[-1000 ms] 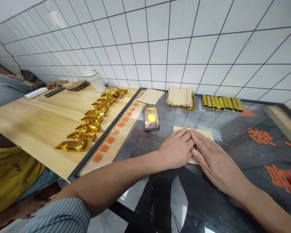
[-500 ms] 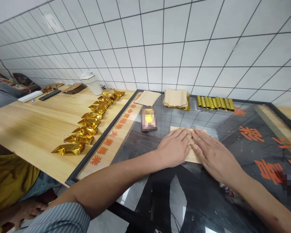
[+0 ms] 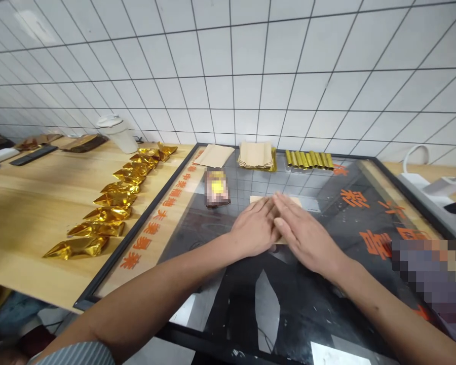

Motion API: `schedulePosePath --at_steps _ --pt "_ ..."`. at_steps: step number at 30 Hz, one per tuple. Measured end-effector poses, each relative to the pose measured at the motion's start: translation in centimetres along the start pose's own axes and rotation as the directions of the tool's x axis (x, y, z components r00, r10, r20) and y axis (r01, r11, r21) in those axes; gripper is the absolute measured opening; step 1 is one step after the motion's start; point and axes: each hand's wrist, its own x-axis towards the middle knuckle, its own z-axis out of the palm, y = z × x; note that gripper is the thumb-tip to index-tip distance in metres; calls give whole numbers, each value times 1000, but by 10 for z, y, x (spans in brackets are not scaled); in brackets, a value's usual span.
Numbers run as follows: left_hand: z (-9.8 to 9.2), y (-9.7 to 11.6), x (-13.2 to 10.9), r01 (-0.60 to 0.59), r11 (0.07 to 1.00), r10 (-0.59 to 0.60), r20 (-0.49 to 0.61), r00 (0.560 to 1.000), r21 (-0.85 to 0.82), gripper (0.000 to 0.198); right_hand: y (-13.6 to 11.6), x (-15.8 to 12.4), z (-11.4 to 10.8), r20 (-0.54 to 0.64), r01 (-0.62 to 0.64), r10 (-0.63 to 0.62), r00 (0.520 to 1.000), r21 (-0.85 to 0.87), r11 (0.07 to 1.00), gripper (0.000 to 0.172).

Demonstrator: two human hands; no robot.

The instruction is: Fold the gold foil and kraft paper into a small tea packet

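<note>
My left hand [image 3: 255, 227] lies over a tan paper sheet [image 3: 291, 201], its fingers stretched forward. Beside it my right hand [image 3: 307, 234] is also stretched out, with its fingertips against those of the left. Both hands cover most of the sheet, so anything between them and the paper is hidden. The sheet rests on a dark, glossy panel [image 3: 329, 215] with orange characters and a black frame. Beyond the hands stand a stack of tan paper sheets [image 3: 255, 154] and a row of gold-green rolled tubes [image 3: 309, 159].
Several shiny gold-wrapped packets [image 3: 87, 247] line the wooden table [image 3: 30, 203] on the left. A blurred pack [image 3: 217, 188] and a loose tan sheet [image 3: 215, 155] lie left of the stack. A white cup [image 3: 119, 137] stands near the wall; white power strips [image 3: 429, 195] are at right.
The view has swung right, bringing the power strips into sight. My right hand has tilted a little more onto its edge, its fingers close to the left hand's fingertips.
</note>
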Motion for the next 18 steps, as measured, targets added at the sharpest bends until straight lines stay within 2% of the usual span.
schedulePosePath --at_steps 3,7,11,18 --pt "1 -1 0 0 1000 0 27 1000 13 67 -5 2 7 87 -29 25 996 38 999 72" --pt "-1 0 0 44 999 -44 43 998 12 64 2 2 10 124 -91 89 988 5 996 70" --pt "-4 -1 0 46 999 -46 68 997 2 65 2 3 6 140 -115 120 983 -44 992 69" --pt "-7 -2 0 59 997 -55 97 994 -42 67 4 1 10 102 -76 83 991 -64 995 66"
